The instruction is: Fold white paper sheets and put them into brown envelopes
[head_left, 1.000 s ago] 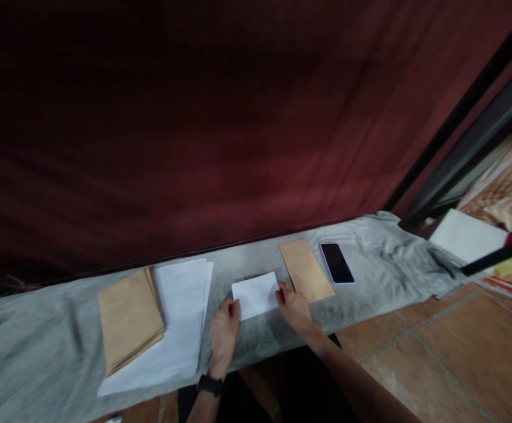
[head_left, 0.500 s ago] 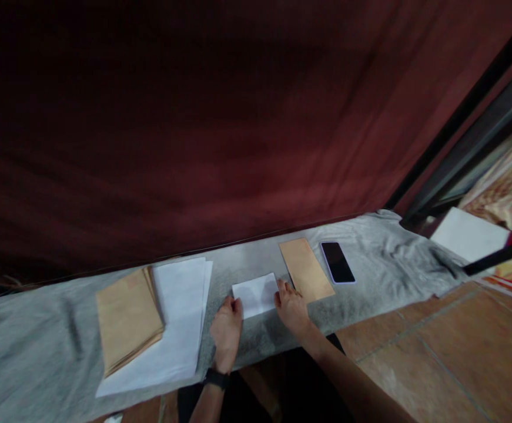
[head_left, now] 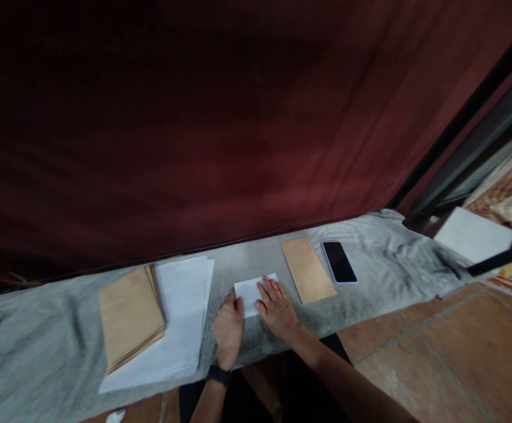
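A folded sheet of white paper lies in front of me on a grey cloth. At its left edge, my left hand pinches the paper between thumb and curled fingers; a dark band circles that wrist. My right hand rests flat on the paper's right half with fingers spread, covering part of it. Just right of this hand lies a single brown envelope, apart from it.
A stack of brown envelopes sits on large white sheets to the left. A phone lies right of the single envelope. Grey cloth covers the narrow surface, with a dark red panel behind and tiled floor below.
My right hand has moved left from the paper's right edge onto its top, and its fingers have flattened out. The left hand keeps its hold at the left edge.
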A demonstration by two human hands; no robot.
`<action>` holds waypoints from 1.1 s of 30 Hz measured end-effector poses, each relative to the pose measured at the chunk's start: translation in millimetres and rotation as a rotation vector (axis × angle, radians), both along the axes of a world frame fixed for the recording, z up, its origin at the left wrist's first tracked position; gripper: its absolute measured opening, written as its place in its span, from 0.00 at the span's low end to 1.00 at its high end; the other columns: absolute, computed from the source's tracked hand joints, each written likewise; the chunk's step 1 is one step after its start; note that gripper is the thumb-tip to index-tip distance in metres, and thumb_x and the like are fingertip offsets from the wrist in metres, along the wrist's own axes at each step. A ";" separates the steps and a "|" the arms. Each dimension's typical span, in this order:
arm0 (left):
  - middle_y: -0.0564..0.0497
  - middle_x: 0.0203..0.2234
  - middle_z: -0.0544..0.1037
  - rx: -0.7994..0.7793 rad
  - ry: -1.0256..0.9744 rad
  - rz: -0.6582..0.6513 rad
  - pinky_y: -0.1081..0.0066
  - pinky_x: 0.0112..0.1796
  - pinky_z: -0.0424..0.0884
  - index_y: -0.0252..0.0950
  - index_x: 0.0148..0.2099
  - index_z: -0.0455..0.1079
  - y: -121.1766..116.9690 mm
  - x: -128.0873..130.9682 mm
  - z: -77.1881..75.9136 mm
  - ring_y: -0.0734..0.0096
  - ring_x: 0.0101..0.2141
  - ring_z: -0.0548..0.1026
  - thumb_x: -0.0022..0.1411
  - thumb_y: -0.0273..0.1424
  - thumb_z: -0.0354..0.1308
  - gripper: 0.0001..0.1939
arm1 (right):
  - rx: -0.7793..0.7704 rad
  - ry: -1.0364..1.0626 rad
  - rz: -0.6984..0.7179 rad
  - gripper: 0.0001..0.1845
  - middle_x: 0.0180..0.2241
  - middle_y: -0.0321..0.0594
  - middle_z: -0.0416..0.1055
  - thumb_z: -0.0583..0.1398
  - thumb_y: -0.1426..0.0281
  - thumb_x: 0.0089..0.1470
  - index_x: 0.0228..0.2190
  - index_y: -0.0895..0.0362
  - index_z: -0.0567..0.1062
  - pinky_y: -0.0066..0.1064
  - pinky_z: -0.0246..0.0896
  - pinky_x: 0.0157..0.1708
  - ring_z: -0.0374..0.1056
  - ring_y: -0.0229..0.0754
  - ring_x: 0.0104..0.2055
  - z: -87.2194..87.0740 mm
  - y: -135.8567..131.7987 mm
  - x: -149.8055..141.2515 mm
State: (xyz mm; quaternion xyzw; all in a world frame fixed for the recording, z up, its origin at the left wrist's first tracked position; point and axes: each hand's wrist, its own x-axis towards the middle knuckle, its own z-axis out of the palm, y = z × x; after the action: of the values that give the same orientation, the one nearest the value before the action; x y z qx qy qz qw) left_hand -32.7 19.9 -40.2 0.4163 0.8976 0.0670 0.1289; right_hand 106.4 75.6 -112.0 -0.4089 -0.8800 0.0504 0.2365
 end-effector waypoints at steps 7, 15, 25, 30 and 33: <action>0.38 0.46 0.80 0.323 0.246 -0.220 0.58 0.50 0.69 0.30 0.54 0.70 1.4 18.3 -23.6 0.55 0.49 0.76 0.72 0.31 0.40 0.21 | 0.027 -0.051 0.030 0.29 0.69 0.50 0.51 0.53 0.65 0.67 0.66 0.59 0.59 0.46 0.47 0.67 0.48 0.50 0.70 -4.1 -1.1 4.0; 0.41 0.66 0.64 0.348 0.179 -0.495 0.54 0.64 0.58 0.31 0.69 0.56 17.9 36.0 -58.1 0.59 0.67 0.59 0.73 0.38 0.36 0.29 | 0.020 -0.113 0.031 0.31 0.69 0.50 0.51 0.51 0.72 0.66 0.68 0.62 0.55 0.45 0.45 0.68 0.48 0.47 0.70 -9.2 -0.7 2.7; 0.37 0.66 0.63 0.429 0.302 -0.401 0.51 0.64 0.56 0.28 0.71 0.52 -2.0 10.5 -75.8 0.56 0.68 0.55 0.72 0.39 0.37 0.31 | 0.054 -0.033 -0.088 0.28 0.66 0.49 0.59 0.49 0.68 0.68 0.65 0.64 0.61 0.43 0.47 0.67 0.54 0.47 0.68 -12.5 11.4 13.3; 0.36 0.67 0.61 0.418 0.325 -0.386 0.51 0.65 0.55 0.27 0.71 0.53 -1.5 14.0 -72.8 0.54 0.67 0.56 0.71 0.45 0.39 0.34 | 0.018 -0.022 -0.217 0.28 0.65 0.53 0.61 0.49 0.67 0.68 0.65 0.65 0.61 0.45 0.51 0.65 0.55 0.50 0.68 -13.9 20.2 11.3; 0.35 0.67 0.60 0.383 0.327 -0.381 0.51 0.65 0.55 0.27 0.70 0.53 -1.9 15.2 -70.7 0.53 0.67 0.56 0.71 0.46 0.40 0.36 | 0.012 -0.012 -0.181 0.29 0.66 0.52 0.58 0.49 0.67 0.68 0.65 0.65 0.60 0.45 0.50 0.66 0.54 0.50 0.68 -8.9 17.2 6.5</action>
State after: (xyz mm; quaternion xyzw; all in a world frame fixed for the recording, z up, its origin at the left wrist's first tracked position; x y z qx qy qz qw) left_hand -17.4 18.0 -110.9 0.5989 0.7833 0.1419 -0.0876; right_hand 112.9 92.8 -121.0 -0.4856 -0.8412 0.0212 0.2371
